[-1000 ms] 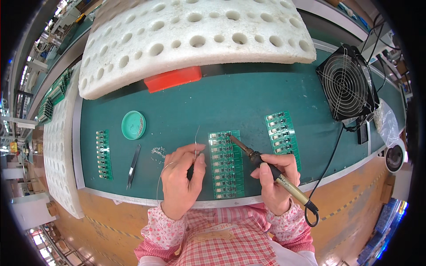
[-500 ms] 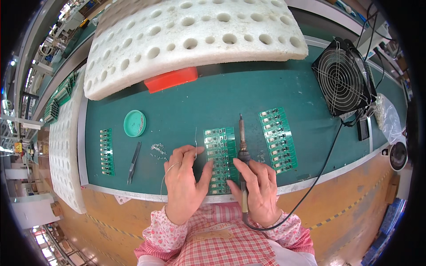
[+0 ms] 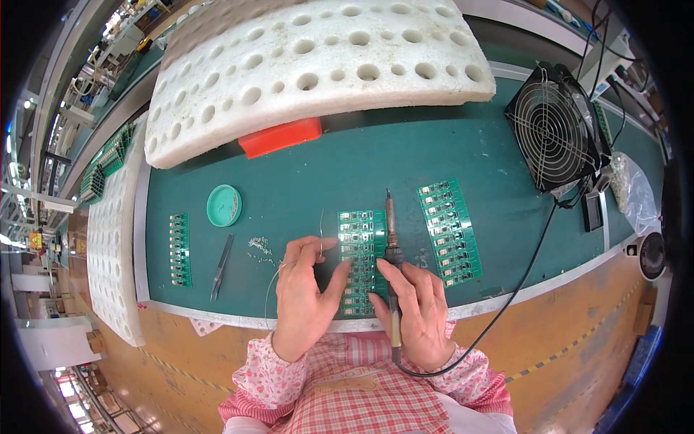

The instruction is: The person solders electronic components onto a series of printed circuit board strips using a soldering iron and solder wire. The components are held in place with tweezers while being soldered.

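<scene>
A green panel of small circuit boards [image 3: 359, 239] lies on the bench between my hands. My left hand [image 3: 303, 300] has a thin solder wire [image 3: 322, 226] running through its curled fingers, its end pointing away from me. The left thumb touches the panel's left edge. My right hand [image 3: 419, 311] is closed around a soldering iron [image 3: 391, 226], whose tip points to the far side, off the panel. Fingertips of that hand rest at the panel's right edge. Another green board panel [image 3: 450, 233] lies to the right, and a narrower board strip [image 3: 180, 249] to the far left.
Tweezers [image 3: 222, 267], a pile of tiny parts [image 3: 261, 247] and a round green dish [image 3: 224, 205] lie left. Behind stand a red box [image 3: 280, 138] and white holed foam [image 3: 325, 54]. A black fan [image 3: 553, 134] is right; the iron's cord [image 3: 512, 300] loops below it.
The whole view has shifted slightly. Both hands keep nearly the same pose at the panel, with the wire and the iron still held.
</scene>
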`<act>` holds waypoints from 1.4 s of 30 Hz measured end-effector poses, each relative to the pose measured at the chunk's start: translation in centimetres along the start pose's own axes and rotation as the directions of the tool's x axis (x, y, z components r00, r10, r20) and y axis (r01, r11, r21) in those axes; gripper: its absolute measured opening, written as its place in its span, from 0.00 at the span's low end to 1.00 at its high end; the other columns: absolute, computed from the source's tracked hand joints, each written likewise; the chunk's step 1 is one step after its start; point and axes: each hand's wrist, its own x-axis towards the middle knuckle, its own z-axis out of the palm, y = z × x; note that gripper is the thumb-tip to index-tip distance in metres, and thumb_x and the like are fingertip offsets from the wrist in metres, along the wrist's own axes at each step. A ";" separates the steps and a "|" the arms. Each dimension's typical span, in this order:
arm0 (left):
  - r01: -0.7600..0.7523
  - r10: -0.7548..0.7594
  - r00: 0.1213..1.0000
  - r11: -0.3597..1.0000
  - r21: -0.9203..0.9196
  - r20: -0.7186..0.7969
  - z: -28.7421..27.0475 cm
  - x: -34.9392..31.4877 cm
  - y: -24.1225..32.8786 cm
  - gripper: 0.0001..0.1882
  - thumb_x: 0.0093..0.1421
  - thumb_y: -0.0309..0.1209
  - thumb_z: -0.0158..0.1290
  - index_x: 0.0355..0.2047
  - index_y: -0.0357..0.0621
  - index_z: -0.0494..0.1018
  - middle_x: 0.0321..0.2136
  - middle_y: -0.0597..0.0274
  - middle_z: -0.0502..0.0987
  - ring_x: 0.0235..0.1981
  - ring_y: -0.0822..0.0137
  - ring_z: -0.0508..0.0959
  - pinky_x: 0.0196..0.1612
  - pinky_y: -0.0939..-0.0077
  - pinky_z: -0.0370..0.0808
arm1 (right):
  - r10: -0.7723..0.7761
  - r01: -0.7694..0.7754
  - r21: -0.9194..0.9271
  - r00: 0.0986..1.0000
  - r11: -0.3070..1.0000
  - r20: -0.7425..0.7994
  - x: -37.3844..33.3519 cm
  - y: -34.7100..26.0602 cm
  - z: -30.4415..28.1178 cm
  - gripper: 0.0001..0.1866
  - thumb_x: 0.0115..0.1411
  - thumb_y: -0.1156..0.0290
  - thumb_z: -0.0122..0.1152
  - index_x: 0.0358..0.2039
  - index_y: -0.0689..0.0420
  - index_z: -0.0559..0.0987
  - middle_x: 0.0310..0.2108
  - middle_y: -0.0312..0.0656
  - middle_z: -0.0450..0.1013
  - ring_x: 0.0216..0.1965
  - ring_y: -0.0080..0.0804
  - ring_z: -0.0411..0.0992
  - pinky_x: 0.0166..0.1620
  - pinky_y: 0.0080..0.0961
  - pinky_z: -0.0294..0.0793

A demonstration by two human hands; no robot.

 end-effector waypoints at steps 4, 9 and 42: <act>0.033 -0.033 0.999 0.999 -0.011 0.013 0.0 0.1 0.1 0.17 0.57 0.23 0.62 0.48 0.38 0.77 0.46 0.57 0.74 0.39 0.65 0.75 0.42 0.72 0.74 | 0.000 0.000 -0.002 1.000 1.000 -0.008 0.0 0.1 0.1 0.34 0.51 0.73 0.73 0.60 0.54 0.74 0.47 0.44 0.70 0.45 0.37 0.75 0.52 0.36 0.72; 0.037 -0.037 0.999 0.999 -0.015 0.013 -0.1 0.1 0.1 0.17 0.57 0.24 0.62 0.47 0.38 0.77 0.46 0.58 0.74 0.39 0.66 0.75 0.41 0.73 0.73 | -0.004 0.004 -0.006 1.000 1.000 -0.004 0.1 0.0 0.0 0.34 0.51 0.73 0.73 0.60 0.55 0.74 0.47 0.44 0.70 0.45 0.37 0.75 0.53 0.36 0.72; 0.387 -0.131 0.917 0.527 -0.757 0.377 -2.7 1.7 -1.2 0.17 0.68 0.23 0.51 0.56 0.30 0.69 0.46 0.57 0.81 0.47 0.72 0.79 0.52 0.79 0.74 | 0.156 -0.121 0.330 0.984 0.936 -0.082 1.4 0.4 -1.3 0.36 0.50 0.86 0.70 0.60 0.63 0.68 0.49 0.51 0.69 0.45 0.39 0.78 0.48 0.30 0.77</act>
